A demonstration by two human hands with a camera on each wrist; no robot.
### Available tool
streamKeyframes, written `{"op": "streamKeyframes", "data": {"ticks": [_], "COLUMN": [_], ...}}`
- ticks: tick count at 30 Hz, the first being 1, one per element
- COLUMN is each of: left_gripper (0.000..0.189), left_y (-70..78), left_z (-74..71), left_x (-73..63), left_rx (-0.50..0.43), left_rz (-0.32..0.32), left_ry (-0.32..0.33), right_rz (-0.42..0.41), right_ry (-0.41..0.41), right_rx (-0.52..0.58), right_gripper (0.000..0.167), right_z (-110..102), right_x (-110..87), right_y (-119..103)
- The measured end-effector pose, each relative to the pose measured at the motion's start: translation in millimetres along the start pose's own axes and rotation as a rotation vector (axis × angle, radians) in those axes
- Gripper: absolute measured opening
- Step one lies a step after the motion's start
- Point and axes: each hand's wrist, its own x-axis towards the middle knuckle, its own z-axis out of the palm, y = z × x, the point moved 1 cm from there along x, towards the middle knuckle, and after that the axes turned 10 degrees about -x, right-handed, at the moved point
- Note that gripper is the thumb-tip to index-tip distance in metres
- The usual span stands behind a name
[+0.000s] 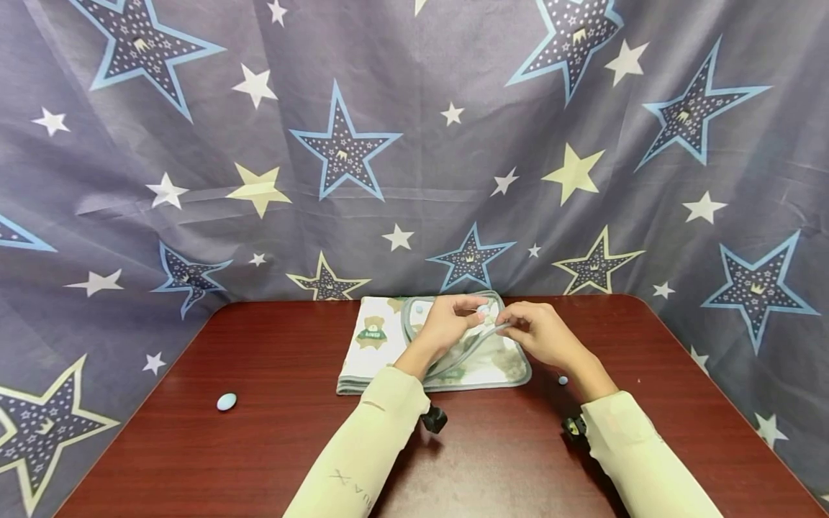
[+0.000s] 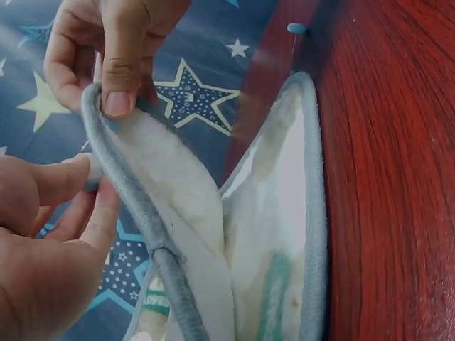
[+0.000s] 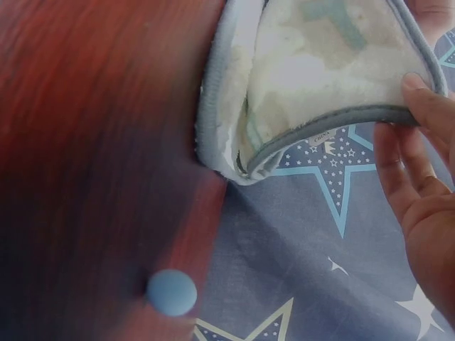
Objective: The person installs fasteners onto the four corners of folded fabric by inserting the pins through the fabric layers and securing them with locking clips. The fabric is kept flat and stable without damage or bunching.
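Observation:
A folded white blanket (image 1: 376, 360) with grey edging and a bear print lies at the back of the table. My right hand (image 1: 547, 334) pinches its lifted corner, thumb on one face and fingers on the other, as the right wrist view shows. Close beside that edge, my left hand (image 1: 447, 324) pinches a small pale-blue round piece (image 2: 94, 172) between thumb and fingers. Most of this piece is hidden by the fingertips. Another light-blue round piece (image 1: 419, 309) sits on the blanket near its upper edge.
One light-blue round piece (image 1: 227, 401) lies on the left of the dark red table (image 1: 278, 460). Another blue round piece (image 1: 563, 380) lies by the right wrist; a thin stem shows under it in the left wrist view. A star-patterned curtain (image 1: 414, 180) hangs behind.

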Motion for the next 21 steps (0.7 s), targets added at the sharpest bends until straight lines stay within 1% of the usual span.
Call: {"op": "streamKeyframes", "data": {"ticks": [3,7,13,17,21], "left_gripper": [0.027,0.028,0.027,0.027,0.027], "left_y": [0.2,1.4,1.7,3.1,3.5], "left_z": [0.8,1.8,3.9,5.3,5.6], "left_x": [0.0,-0.4,1.8,0.6,-1.7], "left_rx": [-0.002,-0.002,0.003,0.026,0.036], "left_rz": [0.011,0.021,0.057,0.079,0.094], "left_ry": [0.01,0.003,-0.036,-0.052,-0.028], "right_rz": [0.004,0.014,0.022,0.023,0.014], "right_ry": [0.001,-0.004,-0.003,0.003,0.018], "right_rx": [-0.007,-0.003,0.009,0.014,0.014], "right_gripper": [0.023,0.023,0.022,0.023,0.024], "right_z": [1.0,1.9,1.1,1.5,2.6], "right_x": [-0.4,-0.5,-0.8,-1.3,-1.4], "right_y": [0.9,1.3,0.6,0.8,1.0]}}
